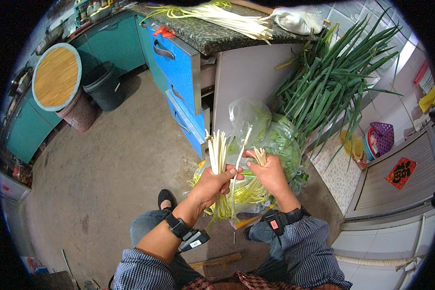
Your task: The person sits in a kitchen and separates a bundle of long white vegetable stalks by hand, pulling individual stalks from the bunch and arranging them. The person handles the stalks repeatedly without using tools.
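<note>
My left hand is closed around a bundle of pale garlic chives, their white stalk ends up and yellow leaves hanging below. A single white stalk stands apart from the bundle, its lower part by my left fingertips. My right hand grips short pale stalk pieces between thumb and fingers. Below both hands lies a heap of yellow chives on plastic. Behind my right hand are clear plastic bags with leafy greens inside.
More white-stalked chives lie on the granite counter beside a knotted white bag. Blue drawers stick out below it. Tall green onions lean at the right. Buckets stand at the left.
</note>
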`<state>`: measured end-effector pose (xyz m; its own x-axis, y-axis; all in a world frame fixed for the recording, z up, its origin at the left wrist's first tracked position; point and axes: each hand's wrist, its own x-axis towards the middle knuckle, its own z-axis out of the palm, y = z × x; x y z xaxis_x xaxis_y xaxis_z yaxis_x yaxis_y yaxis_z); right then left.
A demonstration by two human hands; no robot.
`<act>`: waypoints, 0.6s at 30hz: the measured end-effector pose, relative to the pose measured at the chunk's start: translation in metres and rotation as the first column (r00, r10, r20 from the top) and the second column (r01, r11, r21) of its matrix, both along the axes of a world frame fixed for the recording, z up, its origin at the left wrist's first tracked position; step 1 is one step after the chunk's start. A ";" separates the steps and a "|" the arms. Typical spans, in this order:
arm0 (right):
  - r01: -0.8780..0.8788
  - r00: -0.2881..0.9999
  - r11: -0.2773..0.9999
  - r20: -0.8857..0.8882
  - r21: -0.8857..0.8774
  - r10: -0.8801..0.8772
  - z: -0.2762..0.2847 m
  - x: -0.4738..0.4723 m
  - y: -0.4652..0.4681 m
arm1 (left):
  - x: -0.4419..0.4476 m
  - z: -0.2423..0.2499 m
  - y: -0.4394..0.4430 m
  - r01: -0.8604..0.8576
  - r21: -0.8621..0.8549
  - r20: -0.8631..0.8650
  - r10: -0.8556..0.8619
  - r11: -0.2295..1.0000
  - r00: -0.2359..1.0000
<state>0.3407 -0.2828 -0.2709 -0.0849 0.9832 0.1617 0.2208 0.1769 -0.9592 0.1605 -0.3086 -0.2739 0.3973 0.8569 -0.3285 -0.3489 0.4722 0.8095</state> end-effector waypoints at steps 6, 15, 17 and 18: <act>-0.023 1.000 0.981 -0.016 -0.194 0.020 0.003 -0.003 -0.004 | 0.001 0.002 -0.001 0.011 -0.008 0.004 -0.010 1.000 1.000; -0.106 0.993 0.975 -0.070 -0.194 0.094 0.009 -0.018 -0.012 | 0.004 -0.003 -0.001 -0.070 0.024 -0.018 0.070 0.997 0.997; -0.126 0.964 0.963 -0.260 -0.240 0.061 0.012 -0.014 -0.012 | 0.002 -0.001 -0.002 0.006 -0.010 0.066 -0.006 1.000 0.998; -0.010 0.991 0.976 -0.134 -0.218 -0.020 0.013 -0.013 -0.009 | 0.002 0.000 -0.003 0.048 -0.036 0.125 -0.044 0.998 0.991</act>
